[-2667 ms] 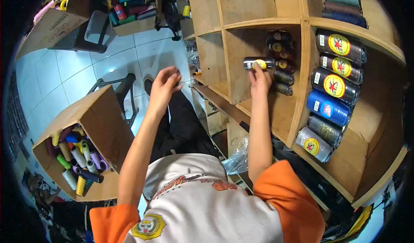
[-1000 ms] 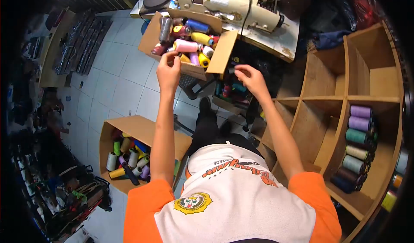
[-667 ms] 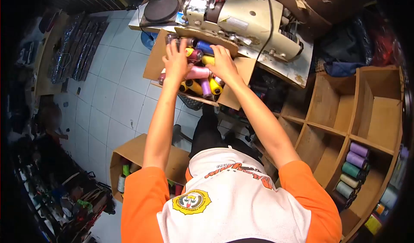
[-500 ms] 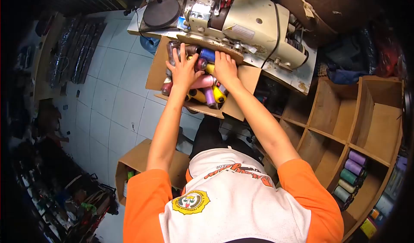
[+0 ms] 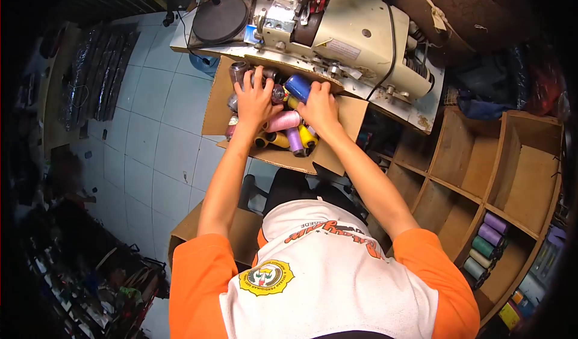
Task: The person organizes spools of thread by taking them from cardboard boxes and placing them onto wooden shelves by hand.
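Observation:
An open cardboard box (image 5: 215,107) holds many thread spools in a jumble. My right hand (image 5: 320,109) grips a blue thread spool (image 5: 297,87), which is raised and tilted at the box's far right. Over the left side of the pile lies my left hand (image 5: 255,101), its fingers spread across dark spools and partly hiding them. A brown spool (image 5: 238,72) stands just beyond its fingertips. Nearer my body are a pink spool (image 5: 283,121), a purple spool (image 5: 294,140) and a yellow spool (image 5: 307,137).
Behind the box stands a cream sewing machine (image 5: 346,38) on a white table. On the right is a wooden compartment shelf (image 5: 460,185), with several spools (image 5: 485,249) in one compartment. A second cardboard box (image 5: 244,228) sits on the floor, left of my body.
My right hand has closed around the blue spool and tilted it up from the pile. My left hand has shifted slightly, staying over the spools with its fingers closer together.

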A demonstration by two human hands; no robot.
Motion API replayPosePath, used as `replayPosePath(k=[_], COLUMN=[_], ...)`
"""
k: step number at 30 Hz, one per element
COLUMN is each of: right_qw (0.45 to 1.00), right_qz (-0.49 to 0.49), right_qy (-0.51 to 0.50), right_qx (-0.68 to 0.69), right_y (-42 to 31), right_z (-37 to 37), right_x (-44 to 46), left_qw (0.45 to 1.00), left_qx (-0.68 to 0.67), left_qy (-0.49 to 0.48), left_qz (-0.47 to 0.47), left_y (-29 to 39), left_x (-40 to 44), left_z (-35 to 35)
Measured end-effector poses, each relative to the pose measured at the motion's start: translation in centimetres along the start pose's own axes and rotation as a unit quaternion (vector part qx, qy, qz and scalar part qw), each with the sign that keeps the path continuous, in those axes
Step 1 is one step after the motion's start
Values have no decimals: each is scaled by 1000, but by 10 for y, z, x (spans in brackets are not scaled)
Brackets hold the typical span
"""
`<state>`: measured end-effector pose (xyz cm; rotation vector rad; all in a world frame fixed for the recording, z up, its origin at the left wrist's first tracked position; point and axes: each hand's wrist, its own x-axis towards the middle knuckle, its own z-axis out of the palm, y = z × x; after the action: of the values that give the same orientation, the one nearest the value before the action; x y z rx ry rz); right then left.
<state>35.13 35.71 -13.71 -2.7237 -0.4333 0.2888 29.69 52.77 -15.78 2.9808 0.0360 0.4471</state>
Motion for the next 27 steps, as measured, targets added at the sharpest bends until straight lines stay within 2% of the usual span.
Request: replayPosePath(k=[2,3,6,7,8,9,10,12,14,15,18,22,24,25,27], right_qw=[996,995,969,892,796,741,681,643,599,597,595,557,560,560,563], right_qz=[34,21,37,78,205,222,236,225,212,198,215,218,181,181,162], right_qy=[-22,2,-31,-93,-185,-215,-239,-215,-187,-175,-126,-103,-128,-135,-155], right_qx=[75,100,244,435,539,597,651,700,749,758,764,795,799,797,796], right_y=[6,18,58,62,70,81,93,112,119,127,156,209,232,243,264], right_z=[-13,-10,-13,-24,-40,-51,-60,-69,-94,-103,-121,-118,-115,-109,-95], right_x=[-13,-19,-38,-43,-56,-66,-77,-101,-131,-148,-205,-302,-353,-380,-435], left_qw=[999,997,981,961,934,875,790,689,598,599,549,450,469,412,392], left_qx=[-30,-39,-76,-128,-182,-317,-445,-600,-723,-736,-800,-878,-868,-900,-910], left_qy=[31,52,133,178,221,217,203,185,133,99,40,-15,29,-3,-29], left_qz=[-22,-40,-117,-165,-213,-295,-368,-363,-318,-300,-238,-163,-159,-138,-134], left_y=[-2,-2,4,0,-5,-4,-2,-11,-6,12,77,171,227,252,303], left_x=[-1,-1,2,-1,-5,-10,-16,-32,-46,-47,-52,-85,-114,-132,-172], left_z=[-7,-11,-47,-52,-57,-73,-88,-95,-101,-110,-125,-117,-117,-113,-114])
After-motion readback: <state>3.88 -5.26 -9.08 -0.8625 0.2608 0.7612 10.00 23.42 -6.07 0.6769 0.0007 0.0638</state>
